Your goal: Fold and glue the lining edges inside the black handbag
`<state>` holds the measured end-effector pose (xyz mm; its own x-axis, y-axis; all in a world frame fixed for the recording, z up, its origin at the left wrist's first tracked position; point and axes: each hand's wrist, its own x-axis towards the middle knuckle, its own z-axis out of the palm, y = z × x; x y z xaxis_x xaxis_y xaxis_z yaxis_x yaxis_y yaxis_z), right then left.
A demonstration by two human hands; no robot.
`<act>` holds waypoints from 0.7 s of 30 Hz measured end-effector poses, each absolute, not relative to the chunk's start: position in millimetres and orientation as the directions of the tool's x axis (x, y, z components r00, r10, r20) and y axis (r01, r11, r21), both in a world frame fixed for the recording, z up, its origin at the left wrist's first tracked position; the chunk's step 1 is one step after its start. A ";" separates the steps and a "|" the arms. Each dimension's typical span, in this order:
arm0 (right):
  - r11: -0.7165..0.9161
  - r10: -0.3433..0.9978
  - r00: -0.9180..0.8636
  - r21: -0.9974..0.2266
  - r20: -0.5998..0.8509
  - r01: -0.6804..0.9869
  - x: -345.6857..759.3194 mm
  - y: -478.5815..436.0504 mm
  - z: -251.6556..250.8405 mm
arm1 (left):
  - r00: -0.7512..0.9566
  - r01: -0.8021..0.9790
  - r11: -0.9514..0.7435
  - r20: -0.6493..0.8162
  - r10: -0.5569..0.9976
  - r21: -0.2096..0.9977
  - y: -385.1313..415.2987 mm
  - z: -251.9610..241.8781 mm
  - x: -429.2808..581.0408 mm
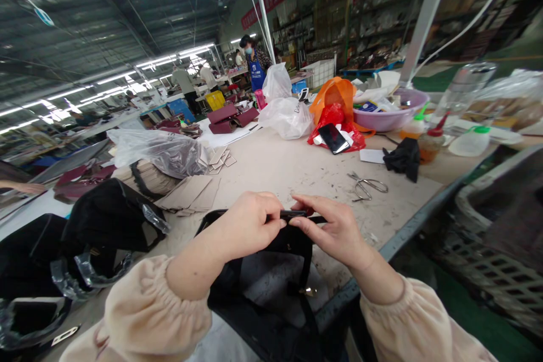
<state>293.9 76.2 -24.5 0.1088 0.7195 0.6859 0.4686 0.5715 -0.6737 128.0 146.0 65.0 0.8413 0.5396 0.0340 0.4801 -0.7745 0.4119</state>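
My left hand pinches a black strap between thumb and fingers. From the other side, the fingers and thumb of my right hand close on the same strap. It seems to belong to the black bag lying below my hands at the table's near edge. Small gold-coloured metal shows on a hanging part of it. Most of the bag's front is hidden by my forearms. Beyond my right hand lies a pair of scissors, touching neither hand.
Black bags with plastic-wrapped handles stand left, near stacked card pieces. Behind are a clear plastic bag, a phone and a purple basin. Glue-like bottles and a black cloth sit right, beside a crate.
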 end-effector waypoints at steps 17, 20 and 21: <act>0.460 0.829 0.090 -0.764 0.552 0.453 294.7 76.2 -17.2 | 0.840 0.484 -0.773 0.030 0.542 0.411 147.4 66.3 131.8; 0.466 0.820 0.072 -0.736 0.567 0.492 293.7 75.3 -15.1 | 0.832 0.497 -0.766 0.027 0.554 0.407 147.0 66.7 132.4; 0.470 0.816 0.066 -0.725 0.575 0.504 293.2 75.0 -14.2 | 0.827 0.505 -0.762 0.026 0.562 0.405 147.0 66.8 132.3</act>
<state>293.2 75.0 -14.2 0.0655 0.8158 0.5746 0.5038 0.4700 -0.7248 132.3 147.0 66.8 0.8268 0.5619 0.0256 0.5054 -0.7620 0.4049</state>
